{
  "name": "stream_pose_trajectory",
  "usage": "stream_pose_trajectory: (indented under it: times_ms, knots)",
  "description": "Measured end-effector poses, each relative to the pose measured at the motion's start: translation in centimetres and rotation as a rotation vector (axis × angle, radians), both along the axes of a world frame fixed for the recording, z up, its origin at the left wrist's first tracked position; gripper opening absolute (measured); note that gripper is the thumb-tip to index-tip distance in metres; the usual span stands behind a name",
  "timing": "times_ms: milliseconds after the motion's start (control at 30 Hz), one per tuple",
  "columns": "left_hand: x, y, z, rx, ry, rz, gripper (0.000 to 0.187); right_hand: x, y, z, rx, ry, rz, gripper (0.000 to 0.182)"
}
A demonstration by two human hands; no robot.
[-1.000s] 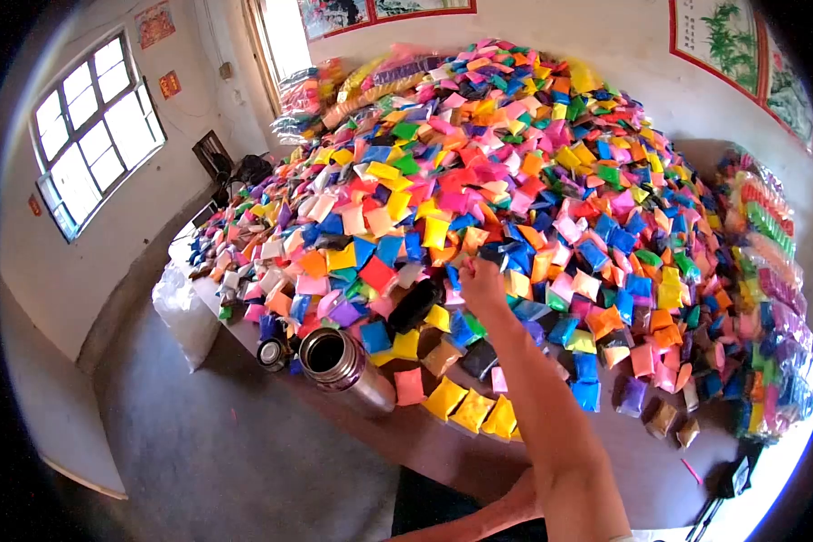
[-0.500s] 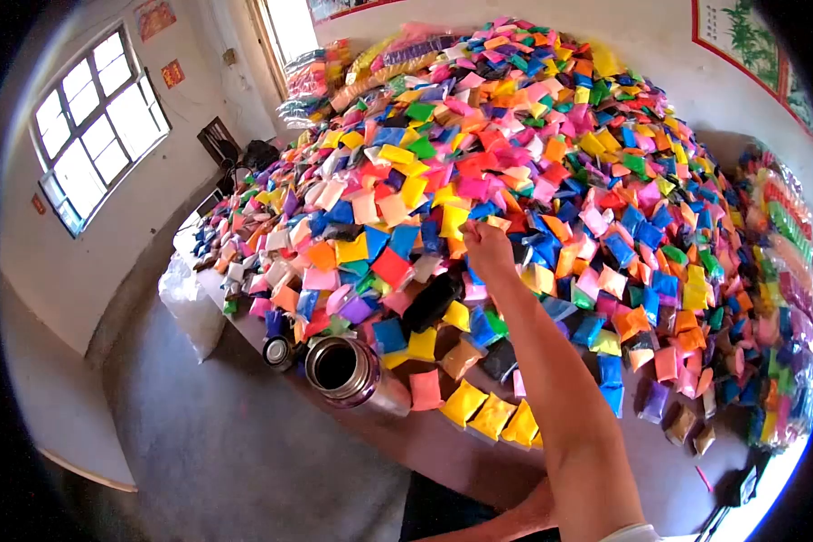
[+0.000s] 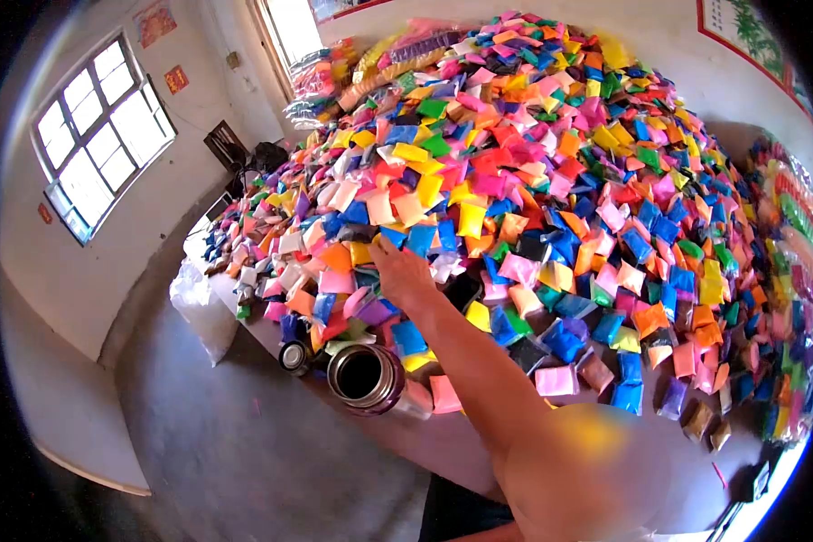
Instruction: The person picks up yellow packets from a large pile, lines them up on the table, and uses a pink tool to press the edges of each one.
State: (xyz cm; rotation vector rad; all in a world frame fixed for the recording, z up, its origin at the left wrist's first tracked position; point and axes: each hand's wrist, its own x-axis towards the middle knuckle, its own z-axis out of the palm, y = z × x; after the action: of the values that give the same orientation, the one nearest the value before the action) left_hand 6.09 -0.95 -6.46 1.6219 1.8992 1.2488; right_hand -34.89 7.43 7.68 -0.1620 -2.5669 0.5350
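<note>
My right hand (image 3: 405, 274) reaches into the near left slope of a big heap of small coloured packets (image 3: 515, 172). Its fingers are bent together at a yellow packet (image 3: 359, 253), beside a blue packet (image 3: 420, 239). The fingertips are partly hidden, so the grip shows only in part. My right forearm (image 3: 470, 361) crosses above the table. Only a strip of my left arm shows at the bottom edge; my left hand is hidden behind the right arm and a smeared patch with yellow in it.
An uncapped steel flask (image 3: 367, 379) stands at the near table edge, its lid (image 3: 294, 356) beside it. A clear plastic bag (image 3: 203, 307) hangs at the left edge. Bulk bags of packets (image 3: 786, 298) line the right side. Loose packets lie along the front of the table (image 3: 388, 434).
My right hand has moved left and slightly down across the heap, from the middle to the yellow packet. The view has shifted slightly. A blurred patch now covers the area near my elbow.
</note>
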Motion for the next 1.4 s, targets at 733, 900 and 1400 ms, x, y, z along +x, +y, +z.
stream_pose_trajectory:
  times_ms: [733, 900, 1400]
  knots:
    - [0.1, 0.3, -2.3, 0.039, -0.090, 0.081, 0.025, 1.4, 1.6, 0.7, -0.564, 0.416, -0.188, 0.019]
    - [-0.6, 1.4, -7.6, 0.022, -0.691, -0.258, 0.025, 14.0, 4.6, 4.6, -1.726, 0.105, 0.032, 0.018]
    - [-4.7, 0.0, 5.7, -0.156, -0.450, -0.171, 0.027, 40.6, 4.0, 2.3, -1.768, 0.187, -0.284, 0.017]
